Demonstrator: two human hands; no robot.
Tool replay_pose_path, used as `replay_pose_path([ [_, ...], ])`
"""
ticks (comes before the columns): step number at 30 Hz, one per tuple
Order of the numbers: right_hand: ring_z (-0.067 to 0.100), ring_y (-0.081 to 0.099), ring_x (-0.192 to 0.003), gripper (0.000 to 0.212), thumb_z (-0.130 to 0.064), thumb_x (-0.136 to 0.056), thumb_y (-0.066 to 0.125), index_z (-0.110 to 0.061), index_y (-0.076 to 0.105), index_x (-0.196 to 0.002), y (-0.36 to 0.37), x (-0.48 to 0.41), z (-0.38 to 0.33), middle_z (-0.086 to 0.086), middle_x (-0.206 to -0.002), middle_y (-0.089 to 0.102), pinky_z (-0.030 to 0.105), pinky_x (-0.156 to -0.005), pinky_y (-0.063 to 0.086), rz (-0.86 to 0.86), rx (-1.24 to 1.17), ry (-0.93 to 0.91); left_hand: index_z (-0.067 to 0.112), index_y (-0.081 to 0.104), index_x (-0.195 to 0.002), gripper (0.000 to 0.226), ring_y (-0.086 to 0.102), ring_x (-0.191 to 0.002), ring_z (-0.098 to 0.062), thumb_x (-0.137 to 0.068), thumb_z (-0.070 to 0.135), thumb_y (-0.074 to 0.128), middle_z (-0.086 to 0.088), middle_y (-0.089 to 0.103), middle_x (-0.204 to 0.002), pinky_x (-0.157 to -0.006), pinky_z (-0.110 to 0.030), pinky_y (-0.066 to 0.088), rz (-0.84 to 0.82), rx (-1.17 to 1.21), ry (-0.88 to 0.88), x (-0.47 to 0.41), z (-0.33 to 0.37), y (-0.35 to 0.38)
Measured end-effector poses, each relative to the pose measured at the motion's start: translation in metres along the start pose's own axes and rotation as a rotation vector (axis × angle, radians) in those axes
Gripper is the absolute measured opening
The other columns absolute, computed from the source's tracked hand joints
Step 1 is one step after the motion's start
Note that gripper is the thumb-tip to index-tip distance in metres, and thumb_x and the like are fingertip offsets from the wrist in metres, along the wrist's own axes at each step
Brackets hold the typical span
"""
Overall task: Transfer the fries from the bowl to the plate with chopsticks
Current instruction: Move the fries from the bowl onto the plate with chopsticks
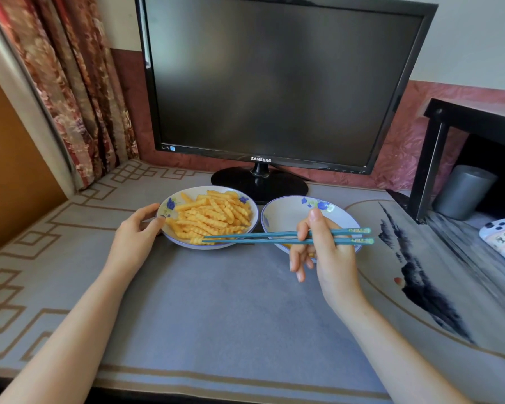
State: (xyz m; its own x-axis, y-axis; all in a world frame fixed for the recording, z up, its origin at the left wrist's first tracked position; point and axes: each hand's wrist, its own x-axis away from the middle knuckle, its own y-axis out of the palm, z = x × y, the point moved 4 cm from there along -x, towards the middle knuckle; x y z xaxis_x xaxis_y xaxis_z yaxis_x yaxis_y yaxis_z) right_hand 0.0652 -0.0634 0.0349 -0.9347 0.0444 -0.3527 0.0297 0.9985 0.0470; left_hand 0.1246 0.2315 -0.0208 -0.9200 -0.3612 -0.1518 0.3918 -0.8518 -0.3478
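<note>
Now, while the left hand (137, 228) holds the left rim of the bowl (169, 205) and the right hand (327, 252) grips the chopsticks (260, 238), tips slightly apart over the fries (210, 217) at its near edge, it is better to pinch one fry gently before lifting toward the plate (286, 211) just right of the bowl.

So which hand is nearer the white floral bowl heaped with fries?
Left. The left hand holds the white floral bowl's rim; the right hand holds teal chopsticks above the matching plate beside it.
</note>
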Motion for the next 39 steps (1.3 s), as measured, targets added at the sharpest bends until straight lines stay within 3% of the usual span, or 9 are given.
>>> replay_pose_path([
  [6, 0.018, 0.039, -0.029, 0.043, -0.025, -0.102, 0.032, -0.008, 0.047, -0.065, -0.002, 0.0, -0.004, 0.013, -0.04, 0.051, 0.02, -0.039, 0.028, -0.01, 0.004, -0.022, 0.02, 0.06, -0.124, 0.032, 0.065, -0.097, -0.022, -0.092, 0.016, 0.055, -0.002, 0.066, -0.108, -0.095, -0.036, 0.047, 0.001, 0.013, -0.001, 0.001, 0.001, 0.001],
  [16, 0.015, 0.033, -0.025, 0.04, -0.031, -0.102, 0.036, -0.012, 0.047, -0.069, -0.073, -0.02, -0.029, 0.008, -0.037, 0.049, 0.018, -0.032, 0.02, 0.256, 0.054, 0.002, 0.019, 0.06, -0.125, 0.032, 0.065, -0.099, -0.021, -0.093, 0.016, 0.055, -0.003, 0.066, -0.108, -0.094, -0.034, 0.046, -0.007, 0.028, 0.003, 0.002, 0.003, 0.001],
  [33, 0.016, 0.03, -0.023, 0.04, -0.025, -0.102, 0.039, -0.006, 0.047, -0.068, -0.104, -0.008, -0.042, 0.01, -0.036, 0.048, 0.013, -0.031, 0.02, 0.201, 0.239, 0.047, 0.018, 0.059, -0.127, 0.033, 0.064, -0.099, -0.022, -0.093, 0.016, 0.055, -0.002, 0.065, -0.109, -0.091, -0.033, 0.046, -0.007, 0.021, 0.006, 0.003, 0.003, 0.001],
  [39, 0.015, 0.033, -0.023, 0.045, -0.028, -0.102, 0.039, -0.006, 0.045, -0.064, -0.098, -0.009, -0.039, 0.008, -0.035, 0.048, 0.013, -0.03, 0.022, 0.309, 0.208, 0.035, 0.019, 0.059, -0.126, 0.033, 0.064, -0.099, -0.02, -0.093, 0.017, 0.055, 0.0, 0.064, -0.11, -0.092, -0.033, 0.045, 0.0, 0.003, 0.015, 0.002, 0.002, 0.0],
])
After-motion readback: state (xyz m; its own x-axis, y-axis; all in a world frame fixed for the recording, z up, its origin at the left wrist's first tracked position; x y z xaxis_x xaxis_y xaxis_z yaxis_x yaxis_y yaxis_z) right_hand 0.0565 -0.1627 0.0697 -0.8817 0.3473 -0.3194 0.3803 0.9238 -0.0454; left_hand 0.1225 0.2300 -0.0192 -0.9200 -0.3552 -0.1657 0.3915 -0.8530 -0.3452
